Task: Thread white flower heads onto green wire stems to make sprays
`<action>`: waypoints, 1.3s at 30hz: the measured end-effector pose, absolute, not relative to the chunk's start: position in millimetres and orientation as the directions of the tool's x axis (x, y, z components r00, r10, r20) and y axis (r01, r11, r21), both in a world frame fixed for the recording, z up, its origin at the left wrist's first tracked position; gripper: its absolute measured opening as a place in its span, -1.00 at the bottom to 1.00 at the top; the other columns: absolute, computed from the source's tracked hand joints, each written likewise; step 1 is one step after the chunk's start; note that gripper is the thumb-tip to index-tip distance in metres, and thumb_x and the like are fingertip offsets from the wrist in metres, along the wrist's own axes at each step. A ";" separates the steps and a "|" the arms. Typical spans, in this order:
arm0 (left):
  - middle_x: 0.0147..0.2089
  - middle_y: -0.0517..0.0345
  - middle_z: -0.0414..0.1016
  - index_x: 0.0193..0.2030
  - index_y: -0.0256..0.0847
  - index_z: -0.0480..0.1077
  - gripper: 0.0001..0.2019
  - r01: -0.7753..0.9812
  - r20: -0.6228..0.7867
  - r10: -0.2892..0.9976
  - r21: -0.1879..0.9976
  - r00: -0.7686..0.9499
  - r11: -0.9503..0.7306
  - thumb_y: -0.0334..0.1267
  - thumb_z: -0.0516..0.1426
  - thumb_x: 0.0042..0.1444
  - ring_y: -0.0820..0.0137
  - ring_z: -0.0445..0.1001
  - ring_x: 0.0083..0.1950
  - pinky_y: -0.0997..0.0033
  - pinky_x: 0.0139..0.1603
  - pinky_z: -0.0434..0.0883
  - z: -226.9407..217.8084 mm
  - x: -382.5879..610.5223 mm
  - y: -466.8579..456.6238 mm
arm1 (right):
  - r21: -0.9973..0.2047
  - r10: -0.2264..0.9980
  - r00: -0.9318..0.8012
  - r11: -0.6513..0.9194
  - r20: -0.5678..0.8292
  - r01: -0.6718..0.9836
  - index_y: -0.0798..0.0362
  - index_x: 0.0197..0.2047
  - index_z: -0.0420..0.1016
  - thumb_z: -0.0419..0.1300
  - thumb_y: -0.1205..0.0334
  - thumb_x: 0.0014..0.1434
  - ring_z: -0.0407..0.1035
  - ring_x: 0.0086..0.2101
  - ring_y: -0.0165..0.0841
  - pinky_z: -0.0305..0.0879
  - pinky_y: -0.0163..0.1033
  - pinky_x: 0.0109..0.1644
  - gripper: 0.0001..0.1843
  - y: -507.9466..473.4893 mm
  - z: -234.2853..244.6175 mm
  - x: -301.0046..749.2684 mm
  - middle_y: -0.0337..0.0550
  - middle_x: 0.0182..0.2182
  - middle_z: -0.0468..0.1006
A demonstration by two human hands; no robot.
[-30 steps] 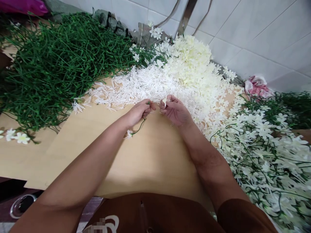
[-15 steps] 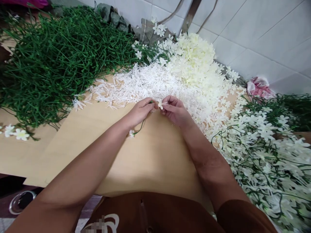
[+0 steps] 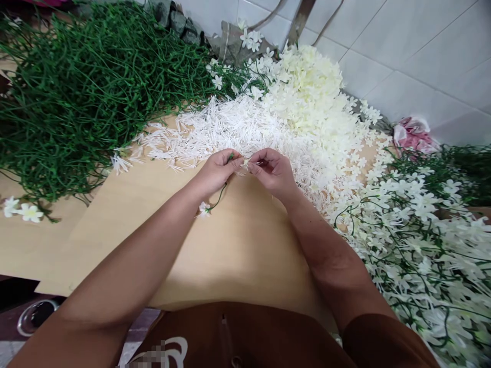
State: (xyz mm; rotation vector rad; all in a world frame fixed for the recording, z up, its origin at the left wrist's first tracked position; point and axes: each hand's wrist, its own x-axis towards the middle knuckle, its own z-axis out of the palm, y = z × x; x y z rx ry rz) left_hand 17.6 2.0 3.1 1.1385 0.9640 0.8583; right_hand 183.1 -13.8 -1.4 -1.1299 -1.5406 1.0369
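Note:
My left hand (image 3: pixel 217 170) is closed in a pinch on a thin green stem (image 3: pixel 219 196) that hangs below it with a small white flower (image 3: pixel 203 208) at its lower end. My right hand (image 3: pixel 271 171) is closed too, pinching a small white flower piece (image 3: pixel 246 163) against the stem's tip. Both hands meet over a tan board (image 3: pixel 230 245), just in front of a heap of white stamen pieces (image 3: pixel 230 128).
A big pile of green stems (image 3: pixel 84 87) lies at the left. Cream petals (image 3: pixel 307 97) are heaped at the back, finished flower stems (image 3: pixel 422 230) at the right. Two loose flowers (image 3: pixel 21 210) lie at the far left. White wall tiles (image 3: pixel 402 51) stand behind.
My hands have closed the small gap between them, and the white piece in my right hand now sits at the stem's tip. The view shifted slightly.

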 end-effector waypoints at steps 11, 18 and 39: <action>-0.57 0.38 0.18 -0.37 -0.20 0.27 -0.53 -0.099 -0.167 0.901 0.970 0.401 0.224 -0.01 0.39 -0.27 0.60 0.09 -0.58 0.51 -0.57 0.00 5.4 16.5 0.8 | -0.923 0.951 -0.046 0.307 0.305 0.233 0.03 -0.36 0.38 0.29 0.05 0.09 0.40 -0.43 -0.46 0.39 -0.26 -0.32 -0.75 -13.6 -9.1 181.0 -0.27 -0.44 0.45; -0.60 0.39 0.16 -0.42 -0.19 0.25 -0.60 -0.064 -0.181 0.922 0.974 0.343 0.216 -0.05 0.35 -0.21 0.59 0.10 -0.58 0.52 -0.56 0.01 4.0 18.8 0.1 | -0.930 0.962 -0.027 0.271 0.272 0.249 0.01 -0.37 0.35 0.29 -0.03 0.08 0.40 -0.45 -0.46 0.37 -0.27 -0.36 -0.69 -12.3 -11.8 181.0 -0.29 -0.47 0.45; -0.59 0.35 0.17 -0.46 -0.21 0.24 -0.86 0.068 -0.160 0.936 0.987 0.314 0.146 -0.36 0.17 -0.04 0.58 0.15 -0.55 0.55 -0.51 0.06 5.7 23.8 -0.9 | -0.928 0.989 -0.009 0.143 0.150 0.345 0.05 -0.50 0.36 0.23 0.31 -0.01 0.18 -0.58 -0.54 0.20 -0.32 -0.46 -0.89 -12.5 3.2 180.1 -0.37 -0.62 0.36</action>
